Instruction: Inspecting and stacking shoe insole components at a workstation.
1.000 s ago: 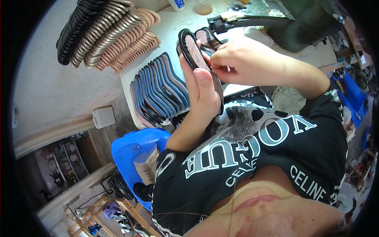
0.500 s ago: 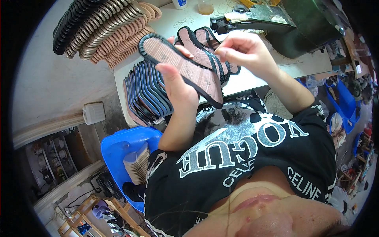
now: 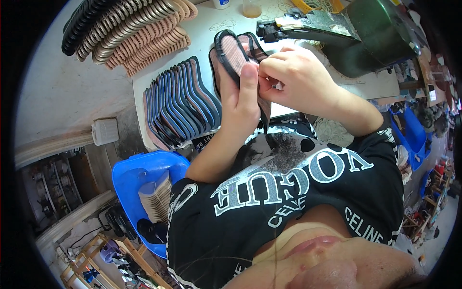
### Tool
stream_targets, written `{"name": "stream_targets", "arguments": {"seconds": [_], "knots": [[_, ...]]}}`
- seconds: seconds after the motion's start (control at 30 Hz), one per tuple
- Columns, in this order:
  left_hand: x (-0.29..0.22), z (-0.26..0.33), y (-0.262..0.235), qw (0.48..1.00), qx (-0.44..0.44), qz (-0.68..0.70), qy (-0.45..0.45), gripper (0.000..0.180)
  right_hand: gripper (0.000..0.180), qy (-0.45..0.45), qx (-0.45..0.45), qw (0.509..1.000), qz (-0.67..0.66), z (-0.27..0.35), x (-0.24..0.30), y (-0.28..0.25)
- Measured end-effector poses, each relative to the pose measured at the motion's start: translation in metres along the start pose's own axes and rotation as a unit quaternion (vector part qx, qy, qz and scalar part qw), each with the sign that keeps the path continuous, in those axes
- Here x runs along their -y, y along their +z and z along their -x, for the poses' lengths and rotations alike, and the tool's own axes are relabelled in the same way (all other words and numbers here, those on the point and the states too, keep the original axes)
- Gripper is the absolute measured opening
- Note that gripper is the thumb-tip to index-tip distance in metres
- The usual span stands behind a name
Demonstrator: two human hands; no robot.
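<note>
My left hand (image 3: 243, 103) is closed around a shoe sole (image 3: 233, 52) with a pinkish, streaked face and a black rim, held tilted above the table. At the sole's right edge, my right hand (image 3: 298, 72) has its fingers curled and pressed together. What they pinch is hidden behind the knuckles. Behind the hands lie more soles (image 3: 255, 44) of the same kind, partly covered. Left of my left hand, a row of dark-edged soles (image 3: 180, 103) leans together along the table edge.
Black, bronze and pink strap pieces (image 3: 130, 33) are stacked at the far left of the white table (image 3: 207, 24). A dark green machine (image 3: 370, 38) stands at the right, near a cup (image 3: 251, 8). A blue tub (image 3: 130, 178) with pale stacked pieces is below left.
The sole has turned more upright and shifted right. My right hand has come down and in against its edge, and the left thumb has moved right along it.
</note>
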State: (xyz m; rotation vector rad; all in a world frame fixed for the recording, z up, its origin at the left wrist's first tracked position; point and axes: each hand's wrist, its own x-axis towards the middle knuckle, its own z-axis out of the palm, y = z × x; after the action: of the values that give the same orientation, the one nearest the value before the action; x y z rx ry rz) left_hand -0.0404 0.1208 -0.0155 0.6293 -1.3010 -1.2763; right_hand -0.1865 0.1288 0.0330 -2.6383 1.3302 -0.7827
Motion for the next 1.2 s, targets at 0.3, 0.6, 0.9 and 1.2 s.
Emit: {"name": "stream_targets", "arguments": {"seconds": [0.3,0.6,0.9,1.2], "knots": [[-0.001,-0.006,-0.006,0.994,-0.061,0.074,-0.061,0.029,0.011,0.133,-0.119,0.908,-0.38,0.001,-0.014,0.026],[0.016,-0.027,-0.005,0.951,-0.105,0.237,-0.171,0.019,0.045,0.347,-0.047,0.508,-0.787,0.065,-0.007,0.071],[0.095,-0.112,0.012,0.94,-0.056,-0.33,0.056,0.025,0.033,0.361,-0.135,0.551,-0.74,0.094,-0.018,0.052],[0.102,-0.166,0.036,0.901,-0.016,-0.433,-0.035,0.037,0.026,0.375,-0.213,0.56,-0.707,0.075,-0.054,0.043]]}}
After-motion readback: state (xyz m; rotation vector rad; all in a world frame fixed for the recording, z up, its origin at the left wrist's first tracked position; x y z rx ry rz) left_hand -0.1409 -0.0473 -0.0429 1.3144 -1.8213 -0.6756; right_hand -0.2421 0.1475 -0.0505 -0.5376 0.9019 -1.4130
